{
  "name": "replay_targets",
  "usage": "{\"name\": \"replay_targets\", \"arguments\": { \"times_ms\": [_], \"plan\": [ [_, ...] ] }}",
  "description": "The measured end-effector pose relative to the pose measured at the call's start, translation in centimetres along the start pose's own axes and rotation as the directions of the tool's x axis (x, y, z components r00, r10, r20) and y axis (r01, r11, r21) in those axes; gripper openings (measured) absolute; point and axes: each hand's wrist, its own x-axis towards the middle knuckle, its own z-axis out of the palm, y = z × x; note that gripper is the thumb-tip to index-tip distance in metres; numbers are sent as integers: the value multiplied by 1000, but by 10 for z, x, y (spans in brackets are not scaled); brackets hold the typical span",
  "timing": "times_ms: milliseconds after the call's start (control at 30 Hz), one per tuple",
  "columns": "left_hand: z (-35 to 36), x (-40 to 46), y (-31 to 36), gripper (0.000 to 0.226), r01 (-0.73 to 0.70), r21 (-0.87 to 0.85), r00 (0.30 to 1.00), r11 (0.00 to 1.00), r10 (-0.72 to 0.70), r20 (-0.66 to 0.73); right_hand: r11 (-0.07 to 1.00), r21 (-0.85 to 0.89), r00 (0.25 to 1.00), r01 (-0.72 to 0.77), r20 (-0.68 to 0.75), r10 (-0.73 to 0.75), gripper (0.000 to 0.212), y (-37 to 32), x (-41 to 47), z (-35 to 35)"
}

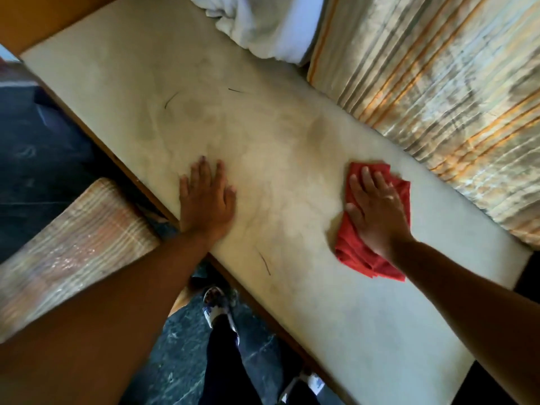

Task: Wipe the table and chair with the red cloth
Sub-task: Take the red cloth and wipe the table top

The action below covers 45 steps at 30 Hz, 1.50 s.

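Right hand (377,211) flat, fingers spread, pressing red cloth (355,252) onto bench (292,141) for wiping; left hand (206,200) open, empty, bracing.

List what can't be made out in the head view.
- Crumpled red cloth: its middle is hidden under the right hand.
- Checked woven chair seat: cut off by the left edge, partly behind the left forearm.
- White bedding bundle: cut off by the top edge.
- Thin dark marks on the pale tabletop: too small to identify.
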Motion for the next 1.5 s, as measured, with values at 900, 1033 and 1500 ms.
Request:
{"name": "replay_targets", "arguments": {
  "times_ms": [900, 1033, 1500],
  "plan": [
    [-46, 238, -191, 68, -69, -4, 997, 998, 69, -45, 797, 69, 787, 600, 123, -604, 61, -168, 13, 25],
    [-45, 240, -194, 68, -32, -14, 999, 999, 31, -43, 732, 90, 733, 676, 27, -680, 52, -266, 128, 26],
    [-46, 244, -193, 67, 26, 9, 999, 1000, -26, 22, 390, 172, 352, 905, 213, -911, 51, -201, 105, 22]
  ]
}}
